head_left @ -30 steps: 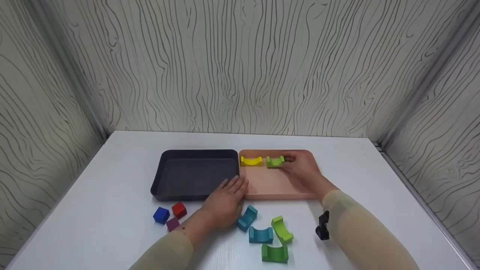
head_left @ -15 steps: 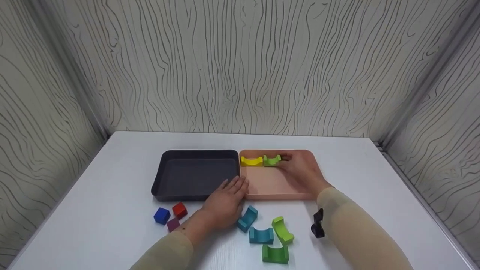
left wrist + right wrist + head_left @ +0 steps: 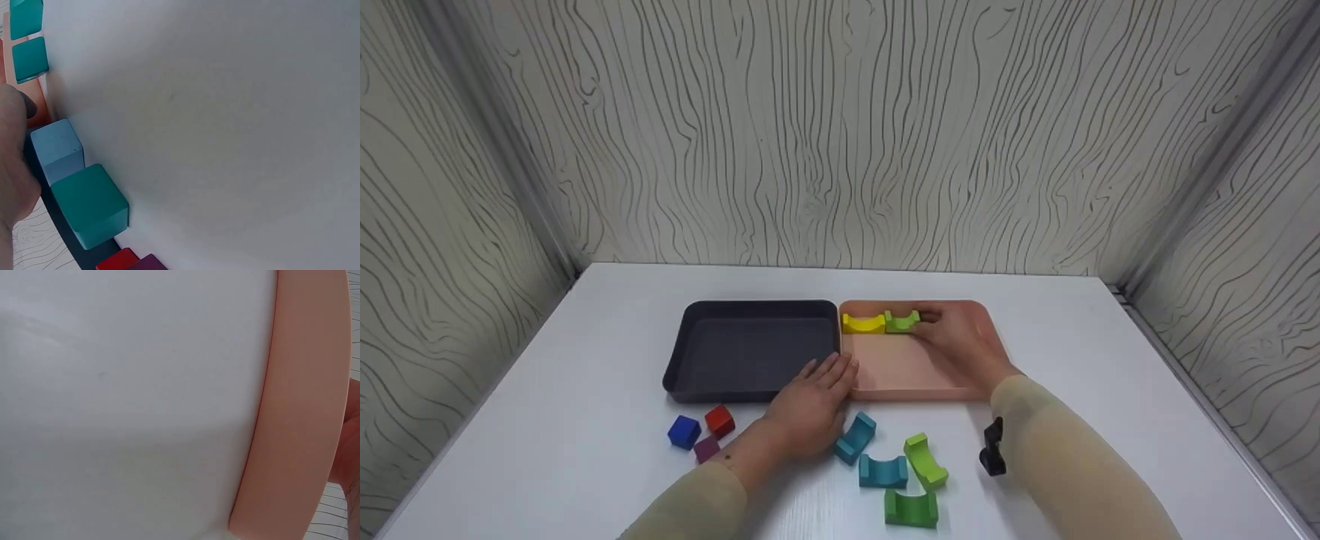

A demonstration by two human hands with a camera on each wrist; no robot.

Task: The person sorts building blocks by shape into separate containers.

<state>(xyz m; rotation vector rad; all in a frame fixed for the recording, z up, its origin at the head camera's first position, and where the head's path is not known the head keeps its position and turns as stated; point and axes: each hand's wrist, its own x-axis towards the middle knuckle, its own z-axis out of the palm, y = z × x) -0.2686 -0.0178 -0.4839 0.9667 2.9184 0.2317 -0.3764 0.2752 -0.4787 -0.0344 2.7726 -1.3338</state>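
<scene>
My right hand (image 3: 960, 337) pinches a light green arch-shaped block (image 3: 901, 322) in the pink tray (image 3: 915, 393). That block stands against a yellow arch-shaped block (image 3: 863, 324) in the tray's back left corner. With fingers straight, my left hand (image 3: 808, 409) rests where the pink tray and the dark tray (image 3: 709, 395) meet. In the left wrist view, a light blue cube (image 3: 59, 149) and a teal cube (image 3: 90, 205) lie near that hand; the head view hides both. The right wrist view shows the pink tray's outer wall (image 3: 298, 405), with the right fingers hidden.
In front of the trays lie two teal arch blocks (image 3: 883, 471), a lime one (image 3: 925, 461) and a green one (image 3: 911, 508). Blue (image 3: 684, 432), red (image 3: 720, 421) and purple (image 3: 707, 449) cubes sit left of my left forearm. Patterned walls enclose the white table (image 3: 585, 360).
My right hand has slid the light green arch block left across the pink tray, up against the yellow one. My left hand has stayed in place.
</scene>
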